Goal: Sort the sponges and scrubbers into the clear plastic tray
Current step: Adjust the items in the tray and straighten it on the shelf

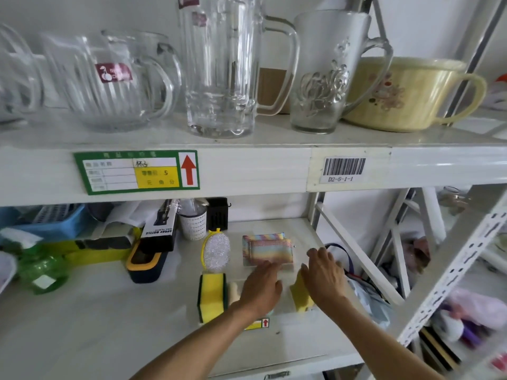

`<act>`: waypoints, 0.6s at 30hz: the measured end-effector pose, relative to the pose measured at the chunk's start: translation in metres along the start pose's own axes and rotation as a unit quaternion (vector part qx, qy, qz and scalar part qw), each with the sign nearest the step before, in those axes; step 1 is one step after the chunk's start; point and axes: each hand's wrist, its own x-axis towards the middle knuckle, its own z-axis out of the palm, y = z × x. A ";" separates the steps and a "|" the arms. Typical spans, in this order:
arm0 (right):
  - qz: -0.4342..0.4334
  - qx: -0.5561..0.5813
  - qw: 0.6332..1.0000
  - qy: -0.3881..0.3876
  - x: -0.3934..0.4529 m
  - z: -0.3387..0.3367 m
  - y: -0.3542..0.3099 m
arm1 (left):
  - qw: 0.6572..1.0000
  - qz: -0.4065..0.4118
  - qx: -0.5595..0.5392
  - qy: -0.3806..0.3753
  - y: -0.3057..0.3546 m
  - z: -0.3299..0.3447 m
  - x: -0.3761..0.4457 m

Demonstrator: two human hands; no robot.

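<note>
A clear plastic tray [286, 303], faint and hard to outline, lies on the lower shelf. At its left side a yellow sponge with a green backing [212, 296] stands on edge, with a small cream piece [234, 293] beside it. Behind are a silver glitter scrubber with a yellow rim [216, 252] and a stack of rainbow-striped sponges [267, 252]. My left hand [260, 287] reaches palm down over the tray, fingertips at the striped sponges. My right hand [325, 275] hovers spread over a plain yellow sponge [299, 297], its thumb beside it.
Left on the same shelf are a black and orange case [145, 263], a spray bottle box [160, 229], a white perforated cup [193, 224], green plastic [44, 270] and a blue basket [55, 218]. Crumpled bags [367, 294] lie at right. Glass mugs [222, 64] stand above.
</note>
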 end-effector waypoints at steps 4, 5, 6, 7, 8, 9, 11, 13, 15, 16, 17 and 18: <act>0.082 0.026 0.993 -0.085 -0.009 -0.002 0.012 | 0.985 -0.073 -0.149 -0.055 0.021 0.017 0.007; 0.093 0.036 0.991 -0.094 -0.011 0.001 0.012 | 0.979 -0.089 -0.171 -0.063 0.024 0.020 0.008; 0.099 0.044 0.989 -0.098 -0.012 0.003 0.012 | 0.975 -0.100 -0.183 -0.071 0.026 0.022 0.008; 0.096 0.051 0.989 -0.097 -0.014 0.006 0.012 | 0.974 -0.105 -0.189 -0.074 0.028 0.025 0.008; 0.086 0.059 0.990 -0.092 -0.015 0.009 0.010 | 0.972 -0.109 -0.194 -0.075 0.029 0.026 0.007; 0.070 0.069 0.991 -0.088 -0.017 0.011 0.008 | 0.972 -0.108 -0.200 -0.069 0.029 0.027 0.007; 0.046 0.080 0.992 -0.085 -0.020 0.014 0.002 | 0.970 -0.111 -0.211 -0.051 0.028 0.027 0.007; 0.038 0.082 0.992 -0.084 -0.021 0.014 -0.003 | 0.967 -0.123 -0.218 -0.039 0.024 0.027 0.007; 0.035 0.080 0.992 -0.087 -0.022 0.013 -0.006 | 0.965 -0.135 -0.222 -0.039 0.021 0.026 0.006; 0.032 0.079 0.992 -0.090 -0.022 0.012 -0.008 | 0.963 -0.140 -0.224 -0.042 0.020 0.025 0.005; 0.026 0.078 0.992 -0.092 -0.022 0.012 -0.010 | 0.962 -0.144 -0.226 -0.044 0.020 0.025 0.004; 0.018 0.075 0.993 -0.092 -0.022 0.013 -0.011 | 0.962 -0.147 -0.226 -0.044 0.019 0.025 0.004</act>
